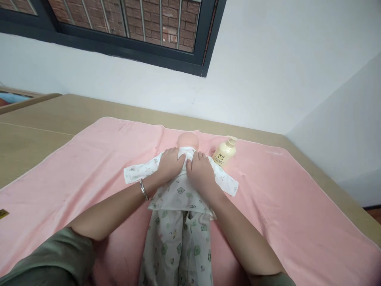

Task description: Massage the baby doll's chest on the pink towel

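Note:
A baby doll [188,140] lies on the pink cloth with its bald head pointing away from me; whether it is face up or face down I cannot tell. It wears a white top [181,195] with small animal prints and matching trousers [174,242], its sleeves spread to both sides. My left hand [170,163] lies flat on the upper left of the top, near the shoulder. On the upper right rests my right hand [201,171], fingers stretched out. Both thumbs point toward the middle, close to each other. Neither hand grips anything visible.
A pale yellow pump bottle [225,151] leans or lies just right of the doll's head. The pink cloth [285,206] covers most of a wooden table [71,111]. Behind stand a white wall and a barred window [149,24]. A small dark-and-yellow item [3,213] shows at the left edge.

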Tool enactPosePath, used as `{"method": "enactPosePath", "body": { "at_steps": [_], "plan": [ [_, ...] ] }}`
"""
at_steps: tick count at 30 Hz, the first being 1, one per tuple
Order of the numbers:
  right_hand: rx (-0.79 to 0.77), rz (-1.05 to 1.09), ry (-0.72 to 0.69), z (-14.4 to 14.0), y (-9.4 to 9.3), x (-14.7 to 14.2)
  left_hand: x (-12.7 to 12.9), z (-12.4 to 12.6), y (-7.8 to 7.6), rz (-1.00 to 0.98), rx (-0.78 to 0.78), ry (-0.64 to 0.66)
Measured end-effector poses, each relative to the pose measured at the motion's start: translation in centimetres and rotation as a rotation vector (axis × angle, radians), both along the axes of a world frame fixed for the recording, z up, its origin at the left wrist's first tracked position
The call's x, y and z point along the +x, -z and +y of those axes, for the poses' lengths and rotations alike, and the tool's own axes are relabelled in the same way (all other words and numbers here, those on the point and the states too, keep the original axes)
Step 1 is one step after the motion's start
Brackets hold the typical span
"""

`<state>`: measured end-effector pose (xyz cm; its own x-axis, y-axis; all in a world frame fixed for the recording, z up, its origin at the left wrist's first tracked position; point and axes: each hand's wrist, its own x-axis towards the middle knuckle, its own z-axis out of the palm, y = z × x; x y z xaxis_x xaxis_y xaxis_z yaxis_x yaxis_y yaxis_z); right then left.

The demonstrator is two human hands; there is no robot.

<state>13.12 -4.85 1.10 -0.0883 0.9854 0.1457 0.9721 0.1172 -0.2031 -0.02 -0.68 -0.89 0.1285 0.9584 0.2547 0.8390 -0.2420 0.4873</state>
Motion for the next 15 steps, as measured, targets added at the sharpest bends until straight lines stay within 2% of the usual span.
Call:
{"method": "enactPosePath", "body": {
  "at_steps": [4, 11, 15],
  "plan": [
    [0.062, -0.041, -0.004, -0.9, 0.1, -0.7, -0.1, 0.1, -0.2, 0.1, 0.03, 0.015],
    [-0.046, 0.115, -0.054, 2.7, -0.6, 2.6, 1.0, -2.1, 1.3, 0.221, 0.232, 0.023],
    [-0.022, 0.041, -0.036, 1.9, -0.5, 1.8, 1.0, -2.0, 1.1, 0.18, 0.2, 0.018]
  ]
}}
